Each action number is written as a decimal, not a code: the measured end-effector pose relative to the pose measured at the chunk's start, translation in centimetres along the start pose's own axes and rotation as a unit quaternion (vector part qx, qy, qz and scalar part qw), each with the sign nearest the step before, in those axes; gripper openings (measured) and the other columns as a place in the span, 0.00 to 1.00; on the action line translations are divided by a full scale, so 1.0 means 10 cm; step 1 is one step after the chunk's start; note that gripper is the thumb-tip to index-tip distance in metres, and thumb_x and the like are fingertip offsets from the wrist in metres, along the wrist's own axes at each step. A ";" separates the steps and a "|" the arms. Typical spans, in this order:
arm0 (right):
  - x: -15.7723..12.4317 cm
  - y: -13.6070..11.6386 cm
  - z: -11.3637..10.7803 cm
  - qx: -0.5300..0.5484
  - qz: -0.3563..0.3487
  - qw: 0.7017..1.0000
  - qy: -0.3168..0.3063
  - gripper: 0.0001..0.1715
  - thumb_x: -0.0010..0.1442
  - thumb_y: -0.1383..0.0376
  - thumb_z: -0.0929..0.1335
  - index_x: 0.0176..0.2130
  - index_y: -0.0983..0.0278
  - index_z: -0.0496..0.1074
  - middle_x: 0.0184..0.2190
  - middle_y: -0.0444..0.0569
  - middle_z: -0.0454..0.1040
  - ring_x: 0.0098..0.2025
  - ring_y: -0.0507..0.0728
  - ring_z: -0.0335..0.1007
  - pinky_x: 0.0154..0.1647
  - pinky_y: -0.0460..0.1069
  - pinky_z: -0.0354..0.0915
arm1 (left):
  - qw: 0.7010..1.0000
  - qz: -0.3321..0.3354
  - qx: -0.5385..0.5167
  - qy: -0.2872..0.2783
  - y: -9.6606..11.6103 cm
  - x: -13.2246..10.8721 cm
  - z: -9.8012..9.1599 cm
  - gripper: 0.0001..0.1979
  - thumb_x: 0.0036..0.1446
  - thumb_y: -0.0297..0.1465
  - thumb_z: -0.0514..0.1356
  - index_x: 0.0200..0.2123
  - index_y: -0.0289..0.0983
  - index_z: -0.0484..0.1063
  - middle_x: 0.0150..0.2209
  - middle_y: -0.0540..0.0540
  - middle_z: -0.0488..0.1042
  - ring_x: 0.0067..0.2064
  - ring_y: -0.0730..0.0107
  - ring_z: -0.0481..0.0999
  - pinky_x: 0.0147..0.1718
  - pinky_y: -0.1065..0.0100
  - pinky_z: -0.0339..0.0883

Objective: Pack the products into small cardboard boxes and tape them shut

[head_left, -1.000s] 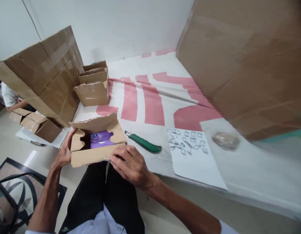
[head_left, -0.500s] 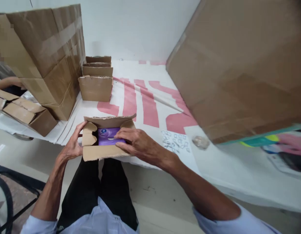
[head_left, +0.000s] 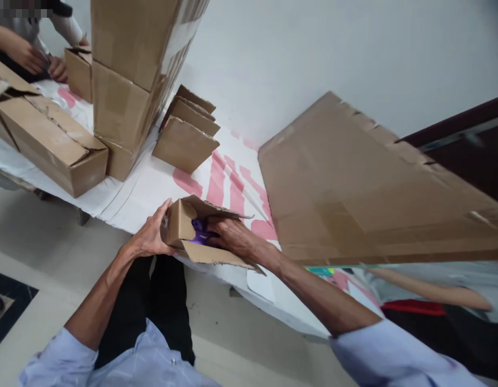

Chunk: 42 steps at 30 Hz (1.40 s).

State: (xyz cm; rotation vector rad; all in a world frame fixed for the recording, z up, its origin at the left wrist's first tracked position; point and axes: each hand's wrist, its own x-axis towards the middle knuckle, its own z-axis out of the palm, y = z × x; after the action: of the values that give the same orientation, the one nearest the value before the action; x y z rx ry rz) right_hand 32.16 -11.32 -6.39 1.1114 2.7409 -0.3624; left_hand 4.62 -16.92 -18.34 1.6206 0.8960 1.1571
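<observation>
A small open cardboard box [head_left: 175,223] is at the table's front edge, tilted, with its flaps spread. My left hand [head_left: 152,234] is closed around the box's left end, thumb along the near side and fingers on the far side. Inside lies a shiny purple packet [head_left: 198,232], partly covered. Reaching in from the right, my right hand [head_left: 235,236] has its fingers bent against the packet; the fingertips are hidden between the packet and the flaps.
Open cardboard boxes [head_left: 184,142] stand behind on the white and pink cloth [head_left: 217,183]. Tall taped cartons [head_left: 120,102] rise at left beside a long closed box [head_left: 51,134]. A large cardboard panel [head_left: 338,188] blocks the right. Co-workers' hands and arms show at far left and right.
My view has swung, bringing more of both co-workers into sight. The box is now tilted, its right end lower, and my right hand has gone deeper into it, covering more of the packet.
</observation>
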 end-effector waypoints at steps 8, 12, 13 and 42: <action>-0.05 0.05 0.08 0.055 0.026 0.998 0.005 0.14 0.67 0.67 0.67 0.33 0.61 0.82 0.36 0.50 0.81 0.36 0.57 0.76 0.40 0.51 0.70 | 0.999 -0.016 -0.034 -0.017 -0.14 -0.12 -0.04 0.74 0.39 0.37 0.82 0.79 0.43 0.37 0.77 0.28 0.51 0.77 0.33 0.55 0.74 0.34 0.49; -0.09 0.12 0.14 0.091 0.037 0.995 0.031 0.13 0.67 0.65 0.68 0.35 0.61 0.83 0.37 0.51 0.82 0.37 0.58 0.78 0.41 0.52 0.72 | 1.000 -0.011 -0.008 -0.013 -0.15 -0.10 -0.02 0.68 0.40 0.35 0.80 0.78 0.43 0.44 0.75 0.31 0.55 0.75 0.34 0.58 0.73 0.34 0.52; -0.10 0.12 0.14 0.098 0.043 0.994 0.032 0.12 0.67 0.64 0.69 0.36 0.60 0.83 0.38 0.51 0.83 0.38 0.59 0.78 0.42 0.52 0.73 | 1.000 -0.005 -0.005 -0.008 -0.14 -0.09 -0.01 0.67 0.39 0.34 0.80 0.77 0.43 0.47 0.74 0.32 0.57 0.74 0.35 0.60 0.73 0.34 0.54; -0.51 -1.02 -0.53 -0.198 -0.113 0.921 0.316 0.10 0.71 0.68 0.68 0.40 0.63 0.81 0.42 0.54 0.76 0.47 0.61 0.65 0.48 0.55 0.63 | 0.924 0.097 0.344 0.133 1.31 -0.17 0.62 0.57 0.38 0.38 0.79 0.70 0.39 0.58 0.67 0.31 0.65 0.67 0.34 0.64 0.60 0.40 0.65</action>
State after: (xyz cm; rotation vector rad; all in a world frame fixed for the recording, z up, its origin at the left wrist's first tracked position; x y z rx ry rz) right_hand 28.36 -20.24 1.59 0.9107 3.2715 0.6233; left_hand 10.64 -24.19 -7.24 2.1815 1.4623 1.3009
